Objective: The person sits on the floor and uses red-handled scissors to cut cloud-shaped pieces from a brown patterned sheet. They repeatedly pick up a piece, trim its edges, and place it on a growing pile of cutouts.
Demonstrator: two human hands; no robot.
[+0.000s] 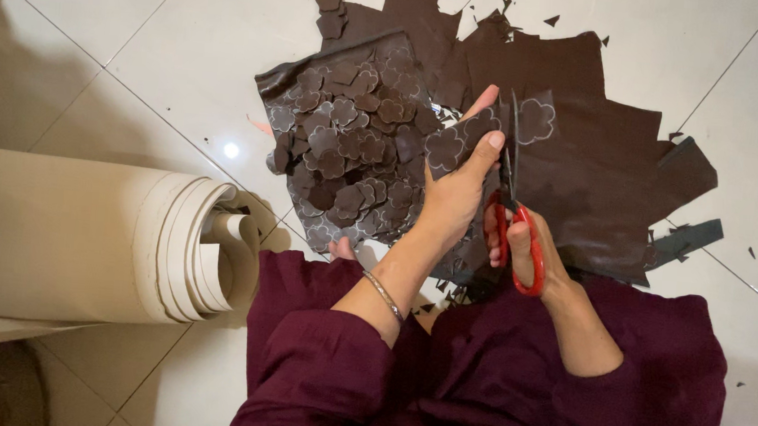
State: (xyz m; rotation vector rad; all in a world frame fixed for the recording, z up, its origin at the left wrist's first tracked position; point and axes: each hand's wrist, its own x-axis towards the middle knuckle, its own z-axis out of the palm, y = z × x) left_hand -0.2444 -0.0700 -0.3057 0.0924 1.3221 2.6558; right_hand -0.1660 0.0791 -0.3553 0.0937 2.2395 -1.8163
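Far left there's a fat cream roll of sheet material (79, 239) lying on the white tiled floor (184, 53). Next over, a heap of cut-out brown flower shapes (348, 147) sits on brown leather. The left hand (460, 188) is closed on a leather piece (457, 142) with flower outlines, thumb on top. Just beside it, the right hand (525, 247) has its fingers through red-handled scissors (513, 206), blades in the brown leather sheet (590, 166).
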